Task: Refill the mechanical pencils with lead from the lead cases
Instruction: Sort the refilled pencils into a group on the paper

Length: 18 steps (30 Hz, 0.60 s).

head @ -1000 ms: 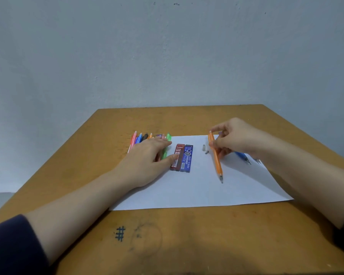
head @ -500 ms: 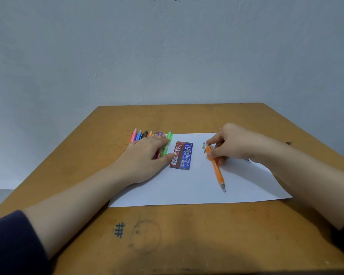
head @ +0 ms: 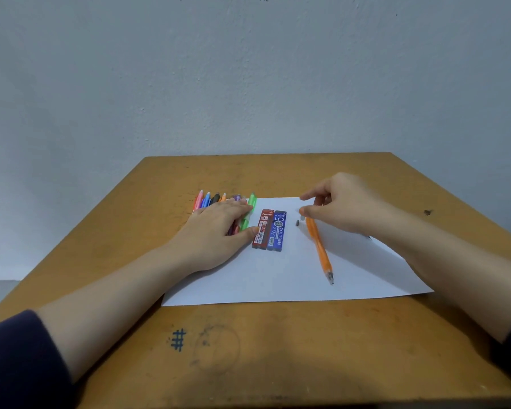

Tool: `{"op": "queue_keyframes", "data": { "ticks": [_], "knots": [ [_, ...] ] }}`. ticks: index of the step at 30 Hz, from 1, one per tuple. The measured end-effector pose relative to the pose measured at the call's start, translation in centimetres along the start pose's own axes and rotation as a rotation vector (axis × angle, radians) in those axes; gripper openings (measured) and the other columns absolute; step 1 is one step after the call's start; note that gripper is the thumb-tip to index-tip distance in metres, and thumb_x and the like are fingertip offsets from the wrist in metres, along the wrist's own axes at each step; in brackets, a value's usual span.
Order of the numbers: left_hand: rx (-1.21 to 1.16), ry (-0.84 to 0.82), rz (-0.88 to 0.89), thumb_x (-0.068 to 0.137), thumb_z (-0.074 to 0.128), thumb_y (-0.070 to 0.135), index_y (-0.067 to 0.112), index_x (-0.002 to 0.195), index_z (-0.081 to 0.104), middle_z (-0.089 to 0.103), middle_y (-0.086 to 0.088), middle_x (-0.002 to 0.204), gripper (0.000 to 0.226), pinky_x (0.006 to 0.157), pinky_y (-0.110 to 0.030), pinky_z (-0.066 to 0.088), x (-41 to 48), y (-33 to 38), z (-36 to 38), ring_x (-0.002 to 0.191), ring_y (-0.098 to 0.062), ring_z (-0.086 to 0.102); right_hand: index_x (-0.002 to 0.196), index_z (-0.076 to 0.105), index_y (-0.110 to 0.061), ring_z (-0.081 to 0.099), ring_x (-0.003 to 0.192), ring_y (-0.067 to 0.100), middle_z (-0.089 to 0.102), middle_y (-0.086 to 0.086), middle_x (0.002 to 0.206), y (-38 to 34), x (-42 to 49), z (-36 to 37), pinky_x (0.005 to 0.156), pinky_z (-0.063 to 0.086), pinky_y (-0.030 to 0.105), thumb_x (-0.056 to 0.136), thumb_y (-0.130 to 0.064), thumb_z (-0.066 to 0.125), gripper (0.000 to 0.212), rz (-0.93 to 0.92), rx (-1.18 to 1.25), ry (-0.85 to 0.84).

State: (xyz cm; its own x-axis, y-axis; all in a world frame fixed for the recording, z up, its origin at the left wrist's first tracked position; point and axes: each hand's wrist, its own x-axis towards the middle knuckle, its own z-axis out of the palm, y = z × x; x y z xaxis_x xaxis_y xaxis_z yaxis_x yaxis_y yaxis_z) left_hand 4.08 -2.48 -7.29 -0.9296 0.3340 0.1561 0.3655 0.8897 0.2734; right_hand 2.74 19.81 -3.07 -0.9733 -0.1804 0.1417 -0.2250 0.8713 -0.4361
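An orange mechanical pencil (head: 319,249) lies on the white paper (head: 292,278), tip towards me. My right hand (head: 345,205) hovers over its far end, with the forefinger raised and the thumb tip at the pencil's top, beside a small white cap (head: 301,211). A tiny grey piece (head: 297,222) lies just left of it. The red lead case (head: 262,228) and the blue lead case (head: 278,231) lie side by side on the paper. My left hand (head: 216,231) rests flat on a row of coloured mechanical pencils (head: 216,199), its thumb touching the red case.
Everything sits on a brown wooden table (head: 248,349) against a grey wall. A dark pencil tip (head: 369,238) pokes out from under my right wrist. A drawn hash mark (head: 178,339) is on the near part of the table.
My right hand laid the orange pencil down on the paper and loosened its grip, raising the forefinger. My left hand stayed on the row of pencils.
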Motion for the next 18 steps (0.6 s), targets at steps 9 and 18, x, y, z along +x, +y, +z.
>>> {"op": "queue_keyframes", "data": {
  "ticks": [9,18],
  "knots": [
    [0.005,-0.005,-0.007,0.095,0.042,0.049,0.028,0.146,0.034,0.029,0.01,0.154,0.056,0.117,-0.036,0.019,0.0,0.0,0.0,0.143,-0.007,0.02,0.135,0.05,-0.026,0.017,0.129,0.015,0.04,-0.006,0.134,-0.8,-0.4,2.0,0.105,0.024,0.032,0.065,-0.065,0.069,0.083,-0.144,-0.165,-0.066],
    [0.009,0.003,-0.005,0.096,0.046,0.045,0.028,0.146,0.034,0.03,0.01,0.154,0.055,0.117,-0.034,0.019,0.1,0.0,-0.1,0.143,-0.007,0.021,0.129,0.055,-0.031,0.011,0.131,0.016,0.032,-0.007,0.14,-1.1,0.0,2.5,0.091,0.012,0.035,0.052,-0.078,0.066,0.091,-0.119,-0.258,-0.141]
  ]
}}
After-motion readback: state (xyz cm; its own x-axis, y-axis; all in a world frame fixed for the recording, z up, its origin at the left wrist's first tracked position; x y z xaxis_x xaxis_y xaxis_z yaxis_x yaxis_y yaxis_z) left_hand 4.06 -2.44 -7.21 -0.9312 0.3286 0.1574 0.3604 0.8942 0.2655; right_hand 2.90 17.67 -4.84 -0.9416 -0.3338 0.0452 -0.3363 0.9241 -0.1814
